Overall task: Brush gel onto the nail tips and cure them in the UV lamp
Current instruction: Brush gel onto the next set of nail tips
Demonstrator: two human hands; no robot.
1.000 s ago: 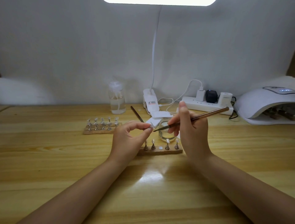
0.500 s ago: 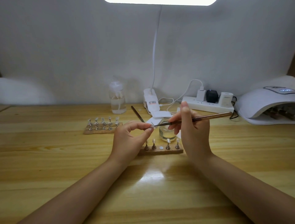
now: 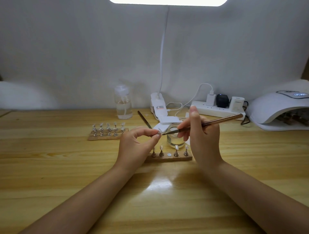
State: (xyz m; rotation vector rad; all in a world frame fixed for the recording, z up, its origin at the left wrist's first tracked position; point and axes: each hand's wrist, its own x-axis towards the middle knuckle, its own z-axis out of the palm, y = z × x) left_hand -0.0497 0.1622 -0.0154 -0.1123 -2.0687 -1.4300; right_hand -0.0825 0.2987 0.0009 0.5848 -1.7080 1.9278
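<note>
Plain grey-white wall (image 3: 66, 50) is seen behind a glossy wooden worktop (image 3: 50, 167); bright overhead light panel (image 3: 167, 2) is reflected in it.

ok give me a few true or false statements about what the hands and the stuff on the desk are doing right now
1. The right hand holds a brush. True.
2. The left hand lies flat on the desk. False: it pinches a nail tip at the brush's point.
3. The near stand has one empty spot. True.
4. The glass jar stands left of the far stand. False: it is to the right, behind the near stand.
5. The UV lamp sits at the far right. True.
</note>
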